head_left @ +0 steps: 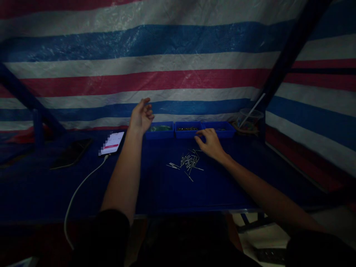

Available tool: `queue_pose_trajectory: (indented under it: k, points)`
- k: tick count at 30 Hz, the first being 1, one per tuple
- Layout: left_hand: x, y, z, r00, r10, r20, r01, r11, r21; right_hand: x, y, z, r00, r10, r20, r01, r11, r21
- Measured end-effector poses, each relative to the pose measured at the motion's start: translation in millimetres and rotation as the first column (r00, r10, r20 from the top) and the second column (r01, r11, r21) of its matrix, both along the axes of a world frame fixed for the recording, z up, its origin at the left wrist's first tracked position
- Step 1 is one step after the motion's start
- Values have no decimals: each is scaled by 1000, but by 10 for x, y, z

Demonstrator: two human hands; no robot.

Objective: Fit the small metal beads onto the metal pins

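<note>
My left hand (142,115) is raised in front of the left blue bin, its fingers loosely curled and nothing visible in them. At the front of the middle blue bin (187,135), which holds many small metal pieces (187,129), is my right hand (210,142). Its thumb and index fingertips come close together in a pinch; anything between them is too small to make out. Below the bins, thin metal pins (190,161) lie in a loose pile on the dark blue table (167,196). This hand partly covers the right blue bin (229,130).
The left blue bin (159,135) holds something greenish. A lit phone (112,142) with a white cable (80,187) lies at left, beside a dark phone-like object (72,154). A clear cup (250,118) with a straw stands at back right. Striped sheeting (178,59) hangs behind, between dark slanted posts.
</note>
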State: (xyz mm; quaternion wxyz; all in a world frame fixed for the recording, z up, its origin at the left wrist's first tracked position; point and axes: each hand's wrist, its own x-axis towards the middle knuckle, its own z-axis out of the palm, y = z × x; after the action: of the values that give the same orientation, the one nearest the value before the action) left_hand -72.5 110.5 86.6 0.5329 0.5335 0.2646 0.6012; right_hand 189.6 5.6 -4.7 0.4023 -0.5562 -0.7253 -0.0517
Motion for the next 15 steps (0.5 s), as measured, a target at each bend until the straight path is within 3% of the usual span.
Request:
queue_pose_trajectory:
  k: [5,8,11,15]
  points:
    - [-141,91,-320,974,58,219,-42,996,-76,-369,-167,-20,969,247,-15,-247,961,-125]
    - [-202,11,-414,938,30,346,16,991,-130,-482,-222,-17,962,273,14,-264,941,-212]
    - [-176,-64,-405,879,-28,476,107,984,-139,-600,-298,13,953,283,104,-241,922,-303]
    - [-19,-110,-460,902,-65,427,157,970,-183,-766,-426,65,894,352,278,-238,898,-371]
